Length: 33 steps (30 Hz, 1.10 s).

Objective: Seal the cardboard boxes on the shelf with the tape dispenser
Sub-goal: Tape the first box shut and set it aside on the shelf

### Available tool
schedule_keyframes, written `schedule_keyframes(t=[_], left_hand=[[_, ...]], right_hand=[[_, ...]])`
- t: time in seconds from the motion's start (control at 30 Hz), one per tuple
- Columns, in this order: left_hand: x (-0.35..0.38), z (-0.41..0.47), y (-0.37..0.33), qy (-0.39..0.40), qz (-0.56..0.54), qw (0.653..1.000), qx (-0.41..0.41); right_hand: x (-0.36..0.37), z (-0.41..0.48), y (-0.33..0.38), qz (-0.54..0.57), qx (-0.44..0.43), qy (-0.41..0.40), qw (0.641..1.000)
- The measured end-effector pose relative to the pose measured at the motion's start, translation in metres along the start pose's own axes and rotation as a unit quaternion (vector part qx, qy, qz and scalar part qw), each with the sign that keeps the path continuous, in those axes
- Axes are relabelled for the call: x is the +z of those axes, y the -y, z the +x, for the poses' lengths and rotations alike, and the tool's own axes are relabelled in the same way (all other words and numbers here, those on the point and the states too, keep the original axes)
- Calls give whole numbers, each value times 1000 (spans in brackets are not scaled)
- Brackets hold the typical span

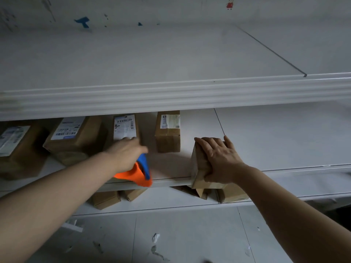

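I am working in the middle of the frame, at the front edge of the middle shelf (266,141). My right hand (218,160) is gripping a small plain cardboard box (198,168) that is sitting right at the shelf's lip, with my fingers (202,142) spread over its top and curling round it. My left hand (127,152) is wrapping round the handle of the orange and blue tape dispenser (136,175), which is hanging just left of that box, near it but not touching it.

I judge that I am steadying this box ready for taping, and no tape is going on yet. The next move is calling for the dispenser's mouth to come onto the box's seam while my right hand is holding the box firm, since it is overhanging the edge a little and could slip off.

Every box I am seeing is closed, so their contents are hidden. On the same shelf a labelled box (168,133) is standing behind the gap between my hands, a barcode-labelled box (124,128) is sitting behind my left hand, and two more labelled boxes (74,137) are lying further left. Smaller plain boxes (106,199) are resting on the lower shelf (171,201). Whether any seam is taped already, I cannot tell in this dim light.
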<state>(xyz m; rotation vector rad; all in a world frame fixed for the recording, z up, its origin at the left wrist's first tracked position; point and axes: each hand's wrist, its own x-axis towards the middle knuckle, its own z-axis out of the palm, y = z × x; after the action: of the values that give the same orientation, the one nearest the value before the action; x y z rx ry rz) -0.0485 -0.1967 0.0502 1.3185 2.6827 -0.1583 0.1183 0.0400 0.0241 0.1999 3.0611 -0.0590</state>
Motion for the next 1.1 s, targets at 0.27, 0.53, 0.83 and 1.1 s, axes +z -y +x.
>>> schedule_keyframes(t=[0.27, 0.53, 0.83, 1.1], left_hand=[[10, -29, 30, -14, -218, 975, -24], [58, -16, 21, -29, -99, 989, 106], [79, 4, 12, 36, 84, 990, 105], [60, 4, -15, 18, 8, 997, 80]], right_hand=[[-1, 4, 3, -12, -17, 21, 1000], [-4, 2, 3, 28, 18, 23, 999], [-6, 0, 4, 48, 76, 18, 996], [-8, -3, -6, 85, 73, 13, 994]])
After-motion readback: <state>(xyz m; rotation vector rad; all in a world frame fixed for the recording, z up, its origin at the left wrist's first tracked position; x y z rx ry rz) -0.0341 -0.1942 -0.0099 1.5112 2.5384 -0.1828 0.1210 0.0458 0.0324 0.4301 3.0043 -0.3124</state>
